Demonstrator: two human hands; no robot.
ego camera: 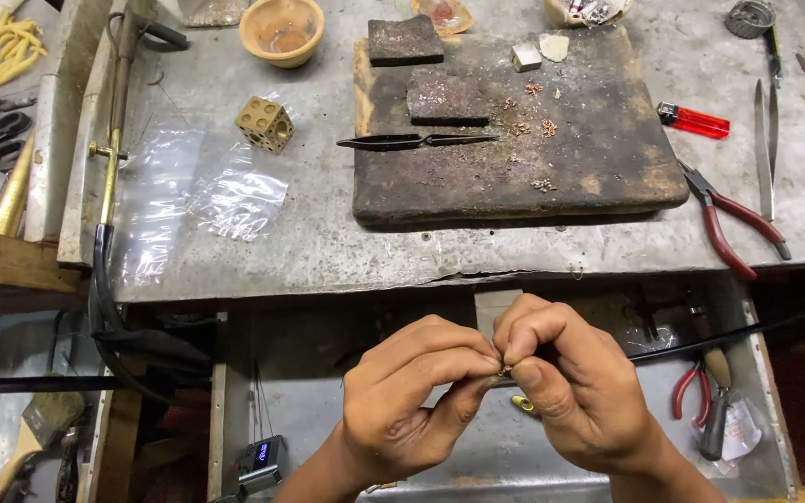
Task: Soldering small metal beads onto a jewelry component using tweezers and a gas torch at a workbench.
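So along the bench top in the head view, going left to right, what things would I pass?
Brass dapping cube → clear plastic bag → black tweezers → charred soldering board → red lighter → red-handled pliers.

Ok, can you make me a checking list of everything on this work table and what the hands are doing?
Surface: grey metal bench top, scratched and stained, with a charred block on it.
Job's things: a tiny metal piece, pinched between both hands; too small to tell what it is.
Clutter: black tweezers, red lighter, red-handled pliers, brass cube with holes, small bowl, clear plastic bags.
Grippers: left hand and right hand meet below the bench edge, fingertips closed on the piece.
Cables: black hose hanging at the bench's left edge; a black cable passing behind the right hand.
Surroundings: lower tray with a second pair of pliers; paintbrush far left.
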